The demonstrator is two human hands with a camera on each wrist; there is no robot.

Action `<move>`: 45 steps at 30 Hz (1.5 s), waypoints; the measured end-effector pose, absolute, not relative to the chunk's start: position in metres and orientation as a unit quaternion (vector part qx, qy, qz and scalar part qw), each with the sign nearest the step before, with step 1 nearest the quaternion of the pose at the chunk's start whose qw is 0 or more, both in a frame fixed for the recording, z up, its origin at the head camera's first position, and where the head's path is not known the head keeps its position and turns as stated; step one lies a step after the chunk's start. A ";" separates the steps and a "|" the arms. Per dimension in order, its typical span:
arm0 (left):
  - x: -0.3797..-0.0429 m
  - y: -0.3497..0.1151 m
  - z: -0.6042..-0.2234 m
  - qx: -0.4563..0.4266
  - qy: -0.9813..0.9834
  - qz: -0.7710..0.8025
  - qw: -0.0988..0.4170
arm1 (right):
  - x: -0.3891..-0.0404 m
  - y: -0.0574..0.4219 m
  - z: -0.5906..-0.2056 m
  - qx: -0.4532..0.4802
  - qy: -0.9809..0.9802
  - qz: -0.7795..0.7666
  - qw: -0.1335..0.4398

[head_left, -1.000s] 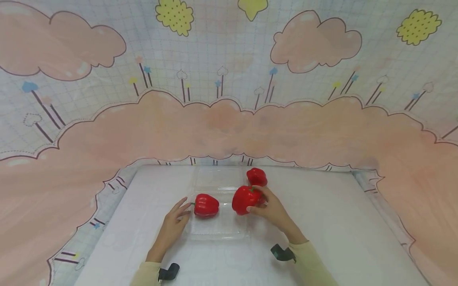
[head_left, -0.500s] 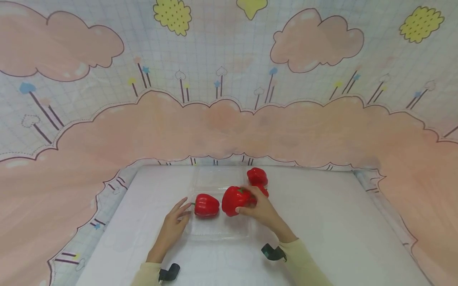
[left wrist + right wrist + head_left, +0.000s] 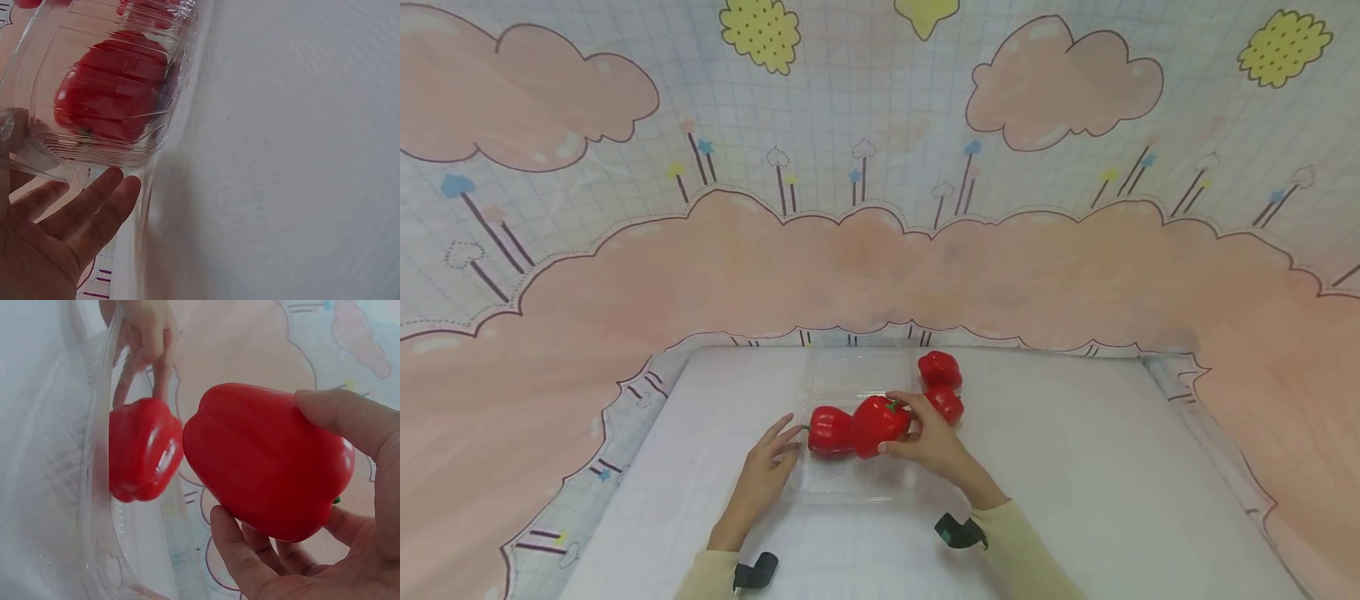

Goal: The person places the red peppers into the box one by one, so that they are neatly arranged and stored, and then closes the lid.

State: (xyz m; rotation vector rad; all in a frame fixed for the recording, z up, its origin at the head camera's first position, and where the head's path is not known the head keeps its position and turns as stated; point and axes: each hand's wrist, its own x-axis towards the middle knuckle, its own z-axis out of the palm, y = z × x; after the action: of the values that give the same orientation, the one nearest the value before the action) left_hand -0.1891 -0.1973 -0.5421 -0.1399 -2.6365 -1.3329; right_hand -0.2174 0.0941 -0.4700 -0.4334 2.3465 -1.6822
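Note:
A clear plastic clamshell box (image 3: 859, 498) lies on the table with its lid (image 3: 853, 372) folded back. One red bell pepper (image 3: 831, 432) rests in the left part of the box, its green stem to the left. My right hand (image 3: 934, 446) grips another red bell pepper (image 3: 269, 462) between thumb and fingers, over the box and right beside the first. At the box's left wall is my left hand (image 3: 765, 467). Its fingers look fairly straight in the left wrist view, with the fingertips (image 3: 129, 186) at the plastic edge; whether the thumb grips the rim is unclear.
Two more red bell peppers, a rear one (image 3: 940, 369) and a nearer one (image 3: 945, 403), stand right of the box, close to my right hand. The white table (image 3: 1075, 467) extends on both sides, and a patterned cloth (image 3: 880, 275) hangs behind it.
My right hand has carried its pepper leftward over the box to the side of the first pepper. The nearer pepper on the right has come into sight. My left hand has stayed still.

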 end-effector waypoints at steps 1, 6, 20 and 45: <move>-0.189 -0.197 -0.542 -0.047 -0.888 -0.448 0.092 | -0.217 0.093 -0.470 -0.150 0.798 -0.573 0.112; -0.190 -0.197 -0.542 -0.048 -0.889 -0.446 0.090 | -0.214 0.088 -0.470 -0.152 0.800 -0.569 0.115; -0.190 -0.196 -0.543 -0.037 -0.887 -0.452 0.085 | -0.211 0.078 -0.477 -0.154 0.804 -0.559 0.134; -0.191 -0.197 -0.546 -0.041 -0.888 -0.447 0.094 | -0.202 0.050 -0.501 -0.173 0.827 -0.519 0.132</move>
State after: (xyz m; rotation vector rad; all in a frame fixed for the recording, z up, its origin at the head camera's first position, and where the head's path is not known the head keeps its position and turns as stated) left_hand -0.1913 -0.1971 -0.5457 -0.1228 -2.6364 -1.3275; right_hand -0.2023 0.0501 -0.5014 -0.5010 2.3985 -1.5068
